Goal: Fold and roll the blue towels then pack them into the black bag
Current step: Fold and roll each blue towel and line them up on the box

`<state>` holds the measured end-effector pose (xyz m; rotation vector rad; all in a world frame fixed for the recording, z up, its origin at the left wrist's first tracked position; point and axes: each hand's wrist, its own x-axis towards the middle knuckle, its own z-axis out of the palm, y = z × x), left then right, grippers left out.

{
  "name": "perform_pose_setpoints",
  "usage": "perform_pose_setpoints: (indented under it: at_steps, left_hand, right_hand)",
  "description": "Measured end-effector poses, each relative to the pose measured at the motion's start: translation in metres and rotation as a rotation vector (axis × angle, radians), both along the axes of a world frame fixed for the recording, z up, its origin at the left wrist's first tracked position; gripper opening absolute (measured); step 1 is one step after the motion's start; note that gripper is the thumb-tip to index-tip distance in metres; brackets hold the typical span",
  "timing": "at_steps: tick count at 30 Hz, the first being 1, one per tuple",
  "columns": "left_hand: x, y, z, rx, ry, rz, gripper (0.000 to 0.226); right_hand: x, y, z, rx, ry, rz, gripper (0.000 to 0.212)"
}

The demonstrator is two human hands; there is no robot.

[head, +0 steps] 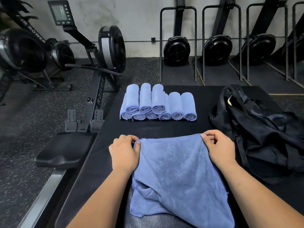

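Left hand: the left hand (125, 153) pinched the far left corner of the unrolled blue terry-cloth towel (179, 176), fingers curled over its edge.
Right hand: the right hand (218, 148) gripped the far right corner of the same towel, fingers curled.
Towel in hand: it lay spread between both hands on the black padded mat (177, 127), its near end rumpled and bunched toward the person.
Rolled towels: nine rolled blue towels (158, 104) sat in two layers beyond the hands, six below and three on top at the left.
Bag: the soft black fabric bag (256, 129) lay slumped on the mat's right side, just right of the right hand, apart from the rolls.
Surroundings: a black rowing machine (98, 63) stood left of the mat.
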<state>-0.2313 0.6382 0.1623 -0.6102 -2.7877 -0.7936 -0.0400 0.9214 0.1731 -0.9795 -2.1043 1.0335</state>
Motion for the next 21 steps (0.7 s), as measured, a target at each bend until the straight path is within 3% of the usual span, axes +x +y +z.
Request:
perform_pose_setpoints:
  at_steps: [5, 12, 17, 21]
  left_hand:
    - [-0.001, -0.002, 0.004, 0.126, -0.068, -0.005, 0.008]
    - [-0.004, -0.018, 0.025, 0.376, -0.342, -0.105, 0.014]
    - [-0.017, -0.036, 0.055, 0.25, -0.373, -0.239, 0.014]
    - [-0.016, -0.045, 0.1, 0.116, -0.29, -0.358, 0.014]
  right_hand:
    - [0.005, 0.006, 0.005, -0.074, -0.011, 0.125, 0.018]
    - [0.014, 0.016, 0.03, -0.075, -0.112, 0.11, 0.005]
    - [0.027, 0.012, 0.063, -0.004, -0.106, 0.133, 0.011]
    - [0.043, 0.005, 0.107, 0.066, -0.087, 0.189, 0.009]
